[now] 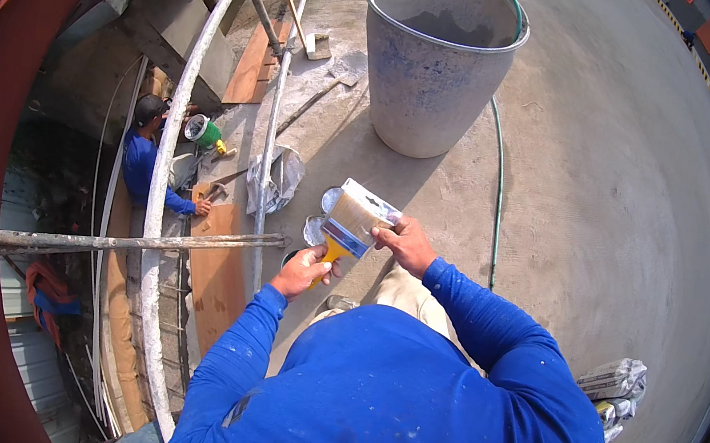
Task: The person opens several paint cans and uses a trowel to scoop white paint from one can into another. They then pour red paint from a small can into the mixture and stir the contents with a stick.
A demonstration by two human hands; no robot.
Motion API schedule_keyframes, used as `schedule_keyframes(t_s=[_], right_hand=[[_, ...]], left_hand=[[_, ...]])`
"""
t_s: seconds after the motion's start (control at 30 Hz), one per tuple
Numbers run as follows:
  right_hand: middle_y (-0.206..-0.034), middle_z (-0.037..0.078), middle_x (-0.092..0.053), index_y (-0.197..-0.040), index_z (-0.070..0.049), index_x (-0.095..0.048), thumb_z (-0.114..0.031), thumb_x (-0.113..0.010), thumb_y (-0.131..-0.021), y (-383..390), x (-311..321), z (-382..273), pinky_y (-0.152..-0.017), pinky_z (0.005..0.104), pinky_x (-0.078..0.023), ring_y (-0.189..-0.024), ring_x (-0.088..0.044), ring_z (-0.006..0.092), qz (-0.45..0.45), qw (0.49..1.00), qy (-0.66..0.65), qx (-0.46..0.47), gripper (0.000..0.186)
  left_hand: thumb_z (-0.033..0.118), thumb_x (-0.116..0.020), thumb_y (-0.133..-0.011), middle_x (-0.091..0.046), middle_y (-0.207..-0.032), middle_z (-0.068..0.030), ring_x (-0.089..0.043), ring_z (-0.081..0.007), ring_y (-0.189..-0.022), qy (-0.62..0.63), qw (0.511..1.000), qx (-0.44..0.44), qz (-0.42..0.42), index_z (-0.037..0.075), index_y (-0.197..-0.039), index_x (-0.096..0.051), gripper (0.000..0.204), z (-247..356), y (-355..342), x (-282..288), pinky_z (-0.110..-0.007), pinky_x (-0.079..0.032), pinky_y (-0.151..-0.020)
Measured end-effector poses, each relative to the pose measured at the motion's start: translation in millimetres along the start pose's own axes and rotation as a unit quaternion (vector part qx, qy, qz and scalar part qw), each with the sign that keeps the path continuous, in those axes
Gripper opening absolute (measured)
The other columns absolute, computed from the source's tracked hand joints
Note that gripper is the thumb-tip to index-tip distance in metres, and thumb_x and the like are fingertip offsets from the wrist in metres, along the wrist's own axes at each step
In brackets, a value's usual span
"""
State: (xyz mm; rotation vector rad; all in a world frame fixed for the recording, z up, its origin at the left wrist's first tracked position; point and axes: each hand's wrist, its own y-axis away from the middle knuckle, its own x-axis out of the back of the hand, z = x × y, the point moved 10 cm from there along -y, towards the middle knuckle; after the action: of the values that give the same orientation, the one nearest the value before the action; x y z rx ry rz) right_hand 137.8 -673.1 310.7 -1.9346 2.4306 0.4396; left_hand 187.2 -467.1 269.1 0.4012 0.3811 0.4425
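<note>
A wide paintbrush (356,214) with pale bristles and a yellow handle is held in front of my body, bristle end pointing away from me. White packaging card (373,197) is around its bristle end. My left hand (303,271) is closed around the yellow handle. With its fingers, my right hand (406,244) pinches the bristle end and card from the right side. Just left of the brush, partly hidden by it, are two round silvery-white things (314,230), perhaps an opened can and its lid; I cannot tell.
A large grey bin (421,96) stands ahead, a green hose (498,186) beside it. White-splashed metal poles (163,196) run along the left. Beyond them a co-worker in blue (140,162) crouches, holding a hammer (215,192) near planks. A shovel (309,108) and crumpled sack (278,177) lie nearby.
</note>
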Motion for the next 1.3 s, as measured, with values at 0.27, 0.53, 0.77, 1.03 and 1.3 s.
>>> schedule_keyframes(t_s=[0.27,0.53,0.77,1.03,1.3], right_hand=[[-0.096,0.002,-0.072,-0.116,0.000,-0.072,-0.024,-0.074,-0.101,40,80,-56,-0.079,0.0283,-0.052,-0.091,-0.062,0.0091,0.049,0.994,-0.079,0.056,0.028],[-0.091,0.001,-0.071,-0.104,0.001,-0.072,-0.018,-0.070,-0.104,47,219,-127,-0.078,0.0269,-0.051,-0.087,-0.061,0.0079,0.081,0.987,-0.005,0.137,0.019],[-0.092,-0.001,-0.071,-0.103,-0.002,-0.073,-0.019,-0.074,-0.102,82,402,-155,-0.078,0.0254,-0.050,-0.086,-0.061,0.0068,0.215,0.959,0.013,0.184,0.017],[-0.128,0.010,-0.061,-0.146,-0.003,-0.048,-0.034,-0.078,-0.098,119,505,-112,-0.090,0.0326,-0.055,-0.109,-0.065,0.0178,0.253,0.953,-0.155,0.055,0.065],[-0.128,0.012,-0.068,-0.144,-0.001,-0.052,-0.027,-0.071,-0.103,102,534,-101,-0.085,0.0382,-0.062,-0.105,-0.072,0.0214,0.311,0.901,-0.290,0.082,0.052]], left_hand=[[0.016,-0.056,-0.105,-0.072,-0.103,-0.0074,-0.060,-0.0087,-0.078,-0.125,0.992,-0.012,-0.012,-0.002,-0.133,-0.061,0.033,55,-26,-79,-0.027,-0.053,-0.075],[0.014,-0.057,-0.105,-0.068,-0.120,-0.0177,-0.064,-0.0130,-0.078,0.009,0.996,-0.069,-0.064,0.000,-0.154,-0.041,0.053,110,-110,-201,-0.028,-0.056,-0.076],[0.013,-0.064,-0.103,-0.067,-0.119,-0.0184,-0.065,-0.0140,-0.076,0.086,0.983,-0.081,-0.143,0.002,-0.157,-0.038,0.061,157,-238,-325,-0.027,-0.056,-0.076],[-0.002,-0.065,-0.092,-0.070,-0.111,-0.0097,-0.070,-0.0256,-0.095,-0.285,0.915,-0.286,0.024,0.011,-0.140,-0.063,0.050,238,-315,-389,-0.038,-0.058,-0.086],[0.001,-0.074,-0.080,-0.068,-0.113,-0.0124,-0.069,-0.0356,-0.095,-0.463,0.792,-0.394,-0.053,0.020,-0.142,-0.065,0.066,267,-392,-442,-0.043,-0.058,-0.083]])
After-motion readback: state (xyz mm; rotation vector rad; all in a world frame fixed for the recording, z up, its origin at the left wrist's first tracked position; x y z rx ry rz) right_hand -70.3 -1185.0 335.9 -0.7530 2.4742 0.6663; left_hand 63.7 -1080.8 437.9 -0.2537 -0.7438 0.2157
